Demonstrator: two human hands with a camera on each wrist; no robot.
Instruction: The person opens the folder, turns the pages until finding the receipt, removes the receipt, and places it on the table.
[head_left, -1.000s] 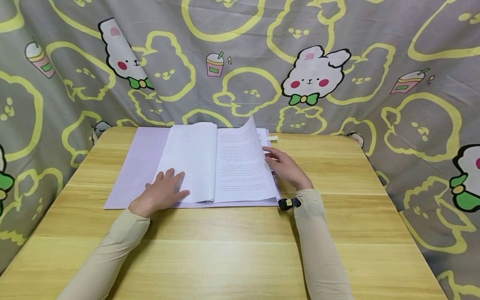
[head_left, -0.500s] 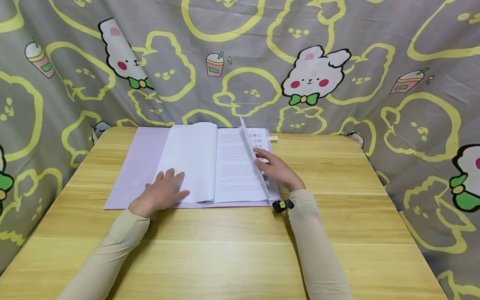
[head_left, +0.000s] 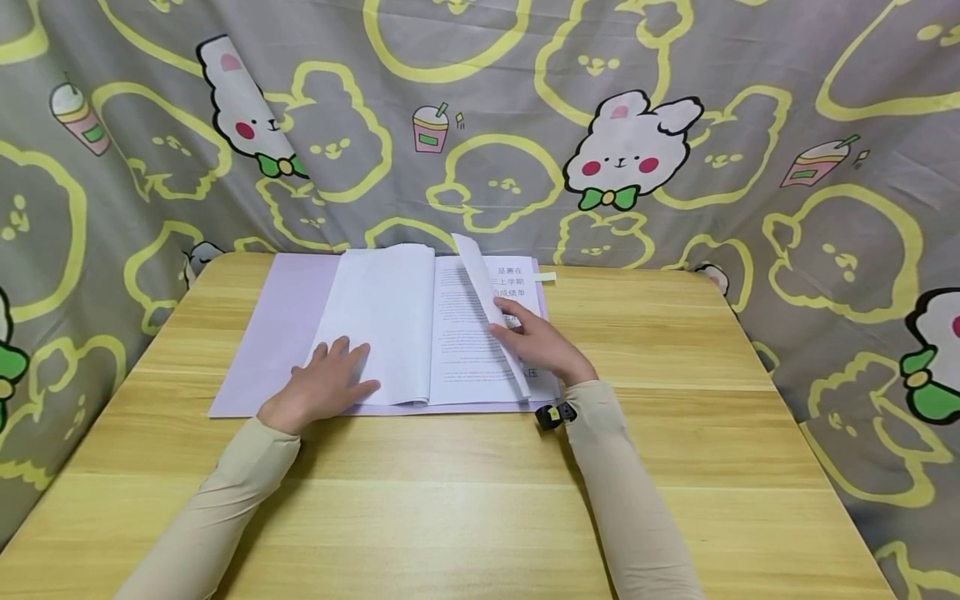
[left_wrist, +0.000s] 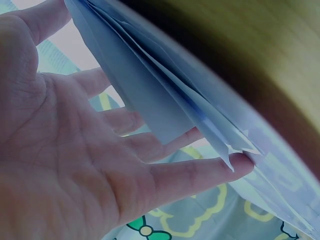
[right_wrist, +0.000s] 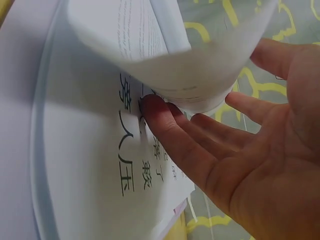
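Now tabletop (head_left: 420,517) opens toward six o'clock; left hand (head_left: 322,387) and right hand (head_left: 543,343) spread, lifted page (head_left: 477,275) edge tipped further toward nine.

You have an open lavender folder (head_left: 273,333) lying flat against the table's (head_left: 465,500) far edge, nearer the far left corner than the far right. Its left stack of sheets (head_left: 390,300) shows blank white; your raised leaf (head_left: 476,275) stands curled leftward over small print, baring large-lettered text (head_left: 510,283) beneath. A pale tab (head_left: 547,277) juts out at right.
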